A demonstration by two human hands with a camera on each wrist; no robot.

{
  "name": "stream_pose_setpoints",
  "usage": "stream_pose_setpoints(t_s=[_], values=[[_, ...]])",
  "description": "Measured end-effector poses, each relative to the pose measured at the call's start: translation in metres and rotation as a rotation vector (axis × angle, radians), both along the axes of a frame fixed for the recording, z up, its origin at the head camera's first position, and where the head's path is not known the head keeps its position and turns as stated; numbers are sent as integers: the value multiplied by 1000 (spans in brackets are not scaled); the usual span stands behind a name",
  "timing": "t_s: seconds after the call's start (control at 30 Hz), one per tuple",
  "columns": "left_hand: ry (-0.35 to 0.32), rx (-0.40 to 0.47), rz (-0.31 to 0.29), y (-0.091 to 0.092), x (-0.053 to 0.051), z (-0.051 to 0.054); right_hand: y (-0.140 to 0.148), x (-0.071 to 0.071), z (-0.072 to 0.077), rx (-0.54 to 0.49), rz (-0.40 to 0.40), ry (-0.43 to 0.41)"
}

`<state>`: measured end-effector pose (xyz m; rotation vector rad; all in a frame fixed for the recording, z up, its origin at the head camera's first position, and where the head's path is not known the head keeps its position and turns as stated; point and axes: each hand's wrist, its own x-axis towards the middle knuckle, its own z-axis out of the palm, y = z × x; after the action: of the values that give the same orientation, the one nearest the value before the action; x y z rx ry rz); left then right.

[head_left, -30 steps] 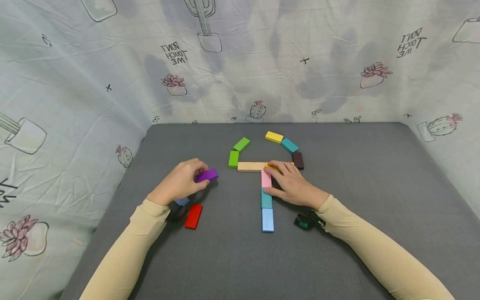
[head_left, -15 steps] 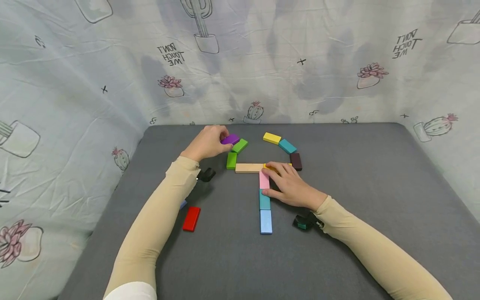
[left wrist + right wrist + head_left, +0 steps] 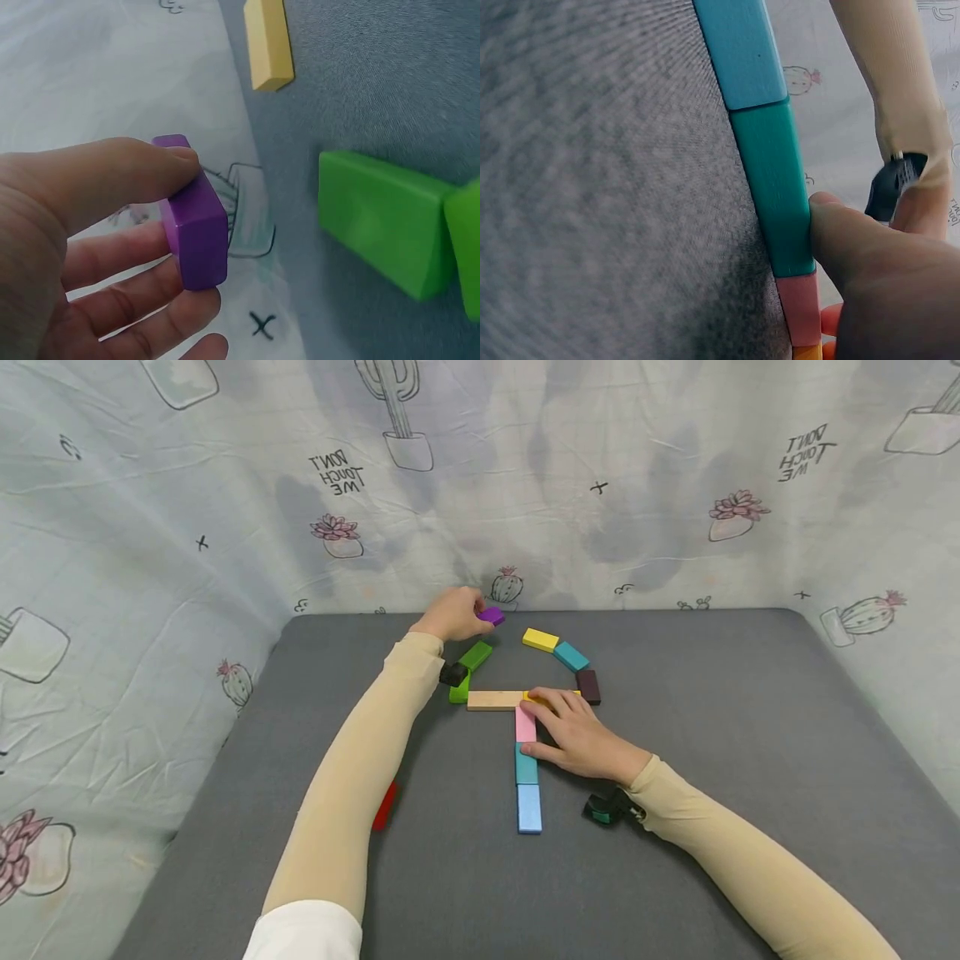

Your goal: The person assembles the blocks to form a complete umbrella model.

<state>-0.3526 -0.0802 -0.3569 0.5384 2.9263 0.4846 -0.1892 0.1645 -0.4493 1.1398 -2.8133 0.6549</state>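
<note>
My left hand [image 3: 452,615] pinches a purple block [image 3: 199,225] between thumb and fingers, over the table's far edge beyond the green block [image 3: 476,655]. A yellow block [image 3: 541,639] lies to the right of it. My right hand [image 3: 581,737] rests by the stem of a block figure, its thumb at the teal block [image 3: 527,765] and its fingers near the pink block [image 3: 525,725]. The hand partly hides an orange-yellow block [image 3: 529,697] beside the plain wooden block [image 3: 495,701]. A light blue block [image 3: 529,808] ends the stem.
A blue block [image 3: 572,656] and a dark brown block [image 3: 588,687] curve along the figure's right side. Another green block [image 3: 459,694] sits partly behind the left wrist camera [image 3: 453,674]. A red block [image 3: 386,807] lies beside the left forearm. Patterned cloth [image 3: 637,510] hangs behind the table.
The left hand has carried the purple block away and rightward, past the upper green block. The left forearm now covers part of the red block. My right hand has stayed in place.
</note>
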Motion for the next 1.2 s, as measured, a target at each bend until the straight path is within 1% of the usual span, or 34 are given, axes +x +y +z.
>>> stream_pose_setpoints(t_s=[0.13, 0.2, 0.3, 0.43, 0.6, 0.73, 1.0, 1.2], values=[[19, -41, -1, 13, -10, -6, 1, 0, 0, -2, 4, 6], [18, -49, 6, 18, -14, -9, 1, 0, 0, -1, 5, 5], [0, -56, 14, 25, -19, -16, 1, 0, -1, 1, 1, 1], [-38, -49, 23, 31, -23, -23, 1, 1, -2, 4, 0, -2], [-79, -47, 14, 35, -24, -29, 1, -1, -3, -1, 4, 4], [-89, -51, 5, 37, -24, -31, 2, -2, -3, 2, 1, 5], [-122, -56, 14, 35, -24, -36, 1, -1, 0, 0, 6, 6], [-127, -54, -6, 34, -23, -37, 1, 0, 0, -7, 7, 2]])
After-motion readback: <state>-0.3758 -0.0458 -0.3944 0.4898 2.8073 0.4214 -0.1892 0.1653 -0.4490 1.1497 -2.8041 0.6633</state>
